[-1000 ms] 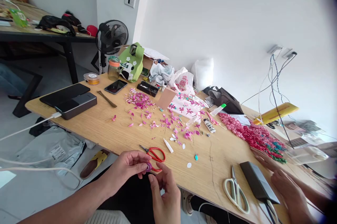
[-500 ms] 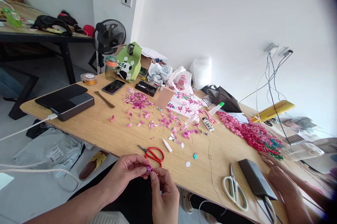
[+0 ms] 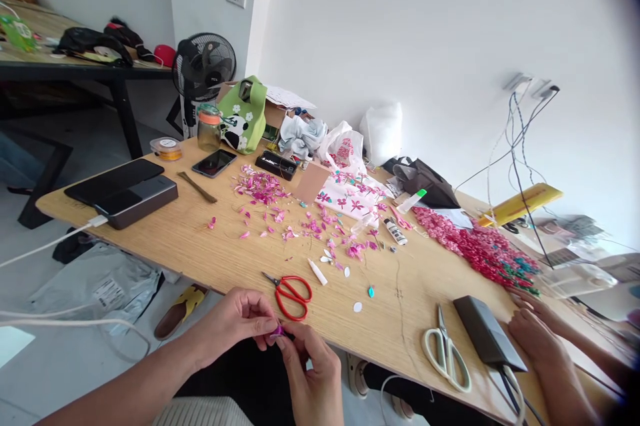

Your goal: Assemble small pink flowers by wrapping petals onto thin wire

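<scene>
Far left of the wooden table (image 3: 200, 246): a black tablet (image 3: 114, 179) lying on a dark power bank (image 3: 145, 197), white cable (image 3: 50, 246) plugged in at its near corner. Behind them a spool of gold wire (image 3: 167, 148), a phone (image 3: 214, 163), a desk fan (image 3: 204, 69).

Left hand (image 3: 240, 323): forearm enters from lower left and rises toward the near table edge, wrist bent inward, fingers curled. Thumb and fingertips pinch a small purple flower piece (image 3: 278, 331). The piece sits just off the table's near edge, over the lap, just below the red scissors (image 3: 290, 293). It is too small to read a long axis or facing.

Right hand (image 3: 313, 373): comes up from below, palm toward the body, fingertips closed on the same purple piece from the right. The two hands touch at the piece.

The red scissors lie flat, blades pointing left and away. Scattered pink petals (image 3: 310, 229) cover the table middle, with a white glue tube (image 3: 317, 272) near them.

Right side: cream-handled scissors (image 3: 445, 353), blades pointing away, beside a dark power bank (image 3: 487, 333). A heap of pink flowers (image 3: 475, 249) lies behind. Another person's hand (image 3: 533, 339) rests at the table edge there.

Against a second ago: both hands sit lower and closer together, more of the purple piece hidden between the fingers. The view has shifted slightly rightward. The other person's hand has drawn in nearer the dark power bank.
</scene>
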`<state>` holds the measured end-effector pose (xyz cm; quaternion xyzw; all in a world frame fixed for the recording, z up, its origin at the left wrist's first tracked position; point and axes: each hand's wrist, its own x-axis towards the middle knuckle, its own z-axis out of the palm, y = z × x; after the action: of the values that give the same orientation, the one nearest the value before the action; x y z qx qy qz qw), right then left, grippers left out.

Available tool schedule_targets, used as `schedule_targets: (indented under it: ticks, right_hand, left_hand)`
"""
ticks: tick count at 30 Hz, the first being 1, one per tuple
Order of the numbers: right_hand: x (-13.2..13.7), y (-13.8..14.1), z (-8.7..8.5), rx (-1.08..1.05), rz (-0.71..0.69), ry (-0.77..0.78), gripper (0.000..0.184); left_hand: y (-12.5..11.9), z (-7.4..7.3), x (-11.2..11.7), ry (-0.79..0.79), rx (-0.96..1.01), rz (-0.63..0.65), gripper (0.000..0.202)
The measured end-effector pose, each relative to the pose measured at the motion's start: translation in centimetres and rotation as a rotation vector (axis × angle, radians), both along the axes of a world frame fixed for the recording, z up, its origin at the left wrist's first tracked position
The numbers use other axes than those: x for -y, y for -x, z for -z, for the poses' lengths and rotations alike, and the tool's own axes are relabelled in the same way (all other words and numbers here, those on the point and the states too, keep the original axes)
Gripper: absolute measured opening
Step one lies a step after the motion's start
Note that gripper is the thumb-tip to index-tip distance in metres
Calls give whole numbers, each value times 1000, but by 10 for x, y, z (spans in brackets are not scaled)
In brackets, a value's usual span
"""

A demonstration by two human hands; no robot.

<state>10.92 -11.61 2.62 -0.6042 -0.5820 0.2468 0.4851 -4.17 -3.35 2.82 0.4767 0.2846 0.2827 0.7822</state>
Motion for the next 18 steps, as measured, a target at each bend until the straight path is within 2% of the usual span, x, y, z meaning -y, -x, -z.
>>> schedule_targets:
  ticks: [3,8,11,18]
  right_hand:
    - [0,-3,-1,53,-102,-21,12]
    - [3,-6,2,114,-31,14,15]
    - [4,-6,1,90,-58,34,11]
    - [3,-4,-7,44,-92,46,12]
  left_hand:
    - [5,-2,-3,14,-37,62,21]
    - [8,3,-4,24,28,94,23]
    - [7,5,-5,17,50,99,24]
    - [9,-4,-5,-33,56,176,15]
